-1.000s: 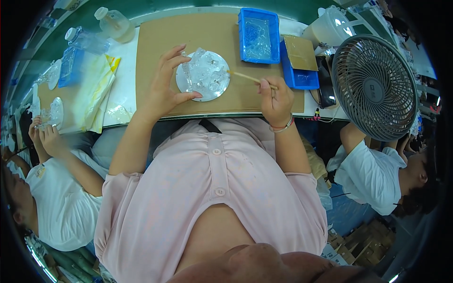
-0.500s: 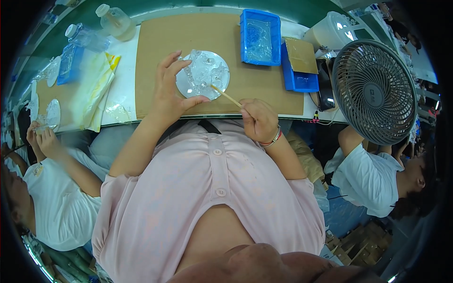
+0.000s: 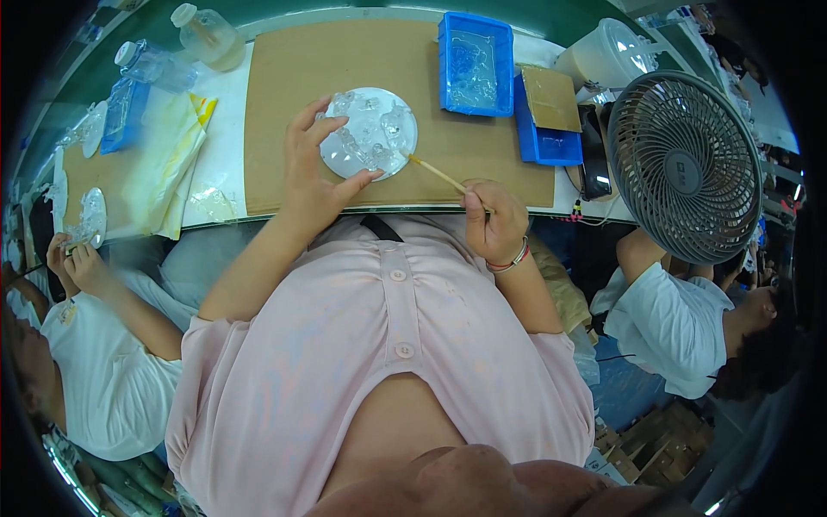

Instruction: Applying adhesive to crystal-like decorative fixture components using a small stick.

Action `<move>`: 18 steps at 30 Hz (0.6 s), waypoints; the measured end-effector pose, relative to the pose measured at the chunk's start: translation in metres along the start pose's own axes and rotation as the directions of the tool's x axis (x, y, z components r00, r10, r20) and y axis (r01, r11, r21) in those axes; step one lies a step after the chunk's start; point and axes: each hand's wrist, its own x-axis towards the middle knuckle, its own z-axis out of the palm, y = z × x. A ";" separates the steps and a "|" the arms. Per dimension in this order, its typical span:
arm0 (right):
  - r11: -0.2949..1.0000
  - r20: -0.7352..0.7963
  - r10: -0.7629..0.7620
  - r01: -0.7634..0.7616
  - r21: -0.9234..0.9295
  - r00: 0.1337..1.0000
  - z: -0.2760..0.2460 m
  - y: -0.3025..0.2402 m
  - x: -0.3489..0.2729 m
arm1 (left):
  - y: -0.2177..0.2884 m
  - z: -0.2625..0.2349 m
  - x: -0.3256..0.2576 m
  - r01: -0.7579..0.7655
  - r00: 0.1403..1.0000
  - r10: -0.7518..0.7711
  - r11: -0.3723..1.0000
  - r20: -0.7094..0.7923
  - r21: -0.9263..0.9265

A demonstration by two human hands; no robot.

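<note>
Over the brown board, my left hand steadies a round white plate by its left side, with the fingers at the upper left rim and the thumb at the lower rim. Several clear, glassy pieces sit on the plate in a rough ring. A thin wooden stick is pinched between the thumb and fingers of my right hand. Its tip reaches the plate's lower right edge; whether it touches a piece, I cannot make out.
A blue tray with clear contents lies on the cardboard; a second blue bin carries a cardboard flap. A grey fan stands at right, bottles at far left. Co-workers sit on both sides.
My right hand has drawn back to the right, and the stick's tip has moved from the plate's lower middle to its right edge. The left hand keeps its hold; the pieces appear turned slightly.
</note>
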 end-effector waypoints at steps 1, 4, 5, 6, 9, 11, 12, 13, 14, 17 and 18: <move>1.000 0.018 -0.011 0.011 -0.002 1.000 0.000 -0.002 0.001 | 0.002 0.004 -0.004 0.003 1.000 -0.003 1.000 -0.002 0.003; 0.999 0.030 -0.019 0.018 0.035 0.999 0.002 -0.003 0.000 | 0.005 0.009 -0.009 0.036 0.997 -0.035 0.999 -0.069 0.018; 0.997 0.025 -0.018 0.016 0.076 1.000 0.003 -0.002 -0.001 | 0.005 0.006 -0.009 0.027 0.998 -0.025 0.999 -0.049 0.038; 0.997 0.024 -0.018 0.016 0.075 1.000 0.003 -0.002 0.001 | 0.005 0.004 -0.008 0.016 0.999 -0.014 0.998 -0.031 0.055; 0.999 0.014 0.033 -0.032 -0.039 0.999 0.004 -0.003 0.007 | -0.004 -0.009 -0.002 -0.037 0.999 0.038 0.999 -0.014 0.019; 0.998 0.048 -0.039 0.037 0.050 0.998 0.005 -0.002 0.007 | -0.015 -0.020 0.004 -0.012 1.000 0.012 1.000 0.011 0.015; 0.998 0.049 -0.038 0.036 0.049 0.998 0.005 -0.003 0.007 | -0.019 -0.025 0.007 0.016 0.999 -0.016 1.000 0.034 0.012; 0.997 0.053 -0.029 0.025 0.074 0.998 0.005 -0.004 0.007 | -0.019 -0.030 0.010 0.016 0.999 -0.017 1.000 0.034 0.011; 0.995 0.057 -0.019 0.014 0.098 0.998 0.004 -0.004 0.007 | -0.019 -0.034 0.013 0.056 0.993 -0.057 0.998 0.101 0.019; 0.999 0.014 0.029 -0.028 -0.035 0.999 0.004 -0.004 0.015 | -0.020 -0.037 0.016 0.052 0.986 -0.059 0.998 0.159 0.045; 0.999 0.015 0.028 -0.028 -0.037 0.999 0.003 -0.004 0.016 | -0.021 -0.036 0.017 0.003 0.988 -0.012 0.998 0.156 0.055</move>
